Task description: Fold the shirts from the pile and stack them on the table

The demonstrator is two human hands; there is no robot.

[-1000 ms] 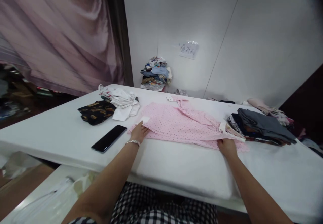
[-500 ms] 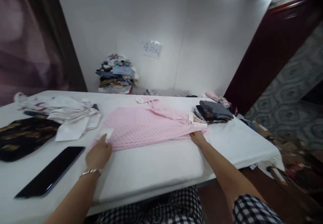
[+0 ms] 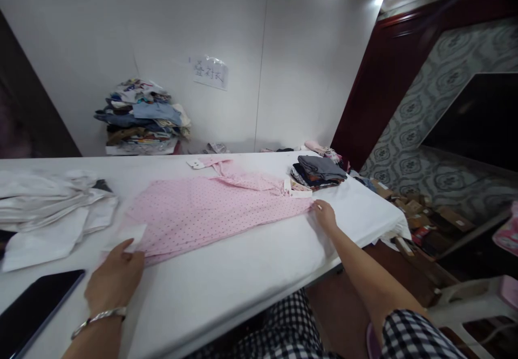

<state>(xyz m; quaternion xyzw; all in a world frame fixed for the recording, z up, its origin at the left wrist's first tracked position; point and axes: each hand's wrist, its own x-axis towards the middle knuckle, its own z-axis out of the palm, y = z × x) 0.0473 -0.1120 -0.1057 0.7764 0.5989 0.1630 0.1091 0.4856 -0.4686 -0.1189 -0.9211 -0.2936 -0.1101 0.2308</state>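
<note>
Head view: a dark phone is cut off at the lower left edge, the white garments run off the left edge, and writing on the wall note is too small to read. A pink dotted garment lies flat across the white surface, with folded dark clothes stacked beyond its right end. The left hand rests palm down, fingertips pinching the garment's near-left edge by a white tag, while the right hand, arm outstretched, presses flat on its right end.
</note>
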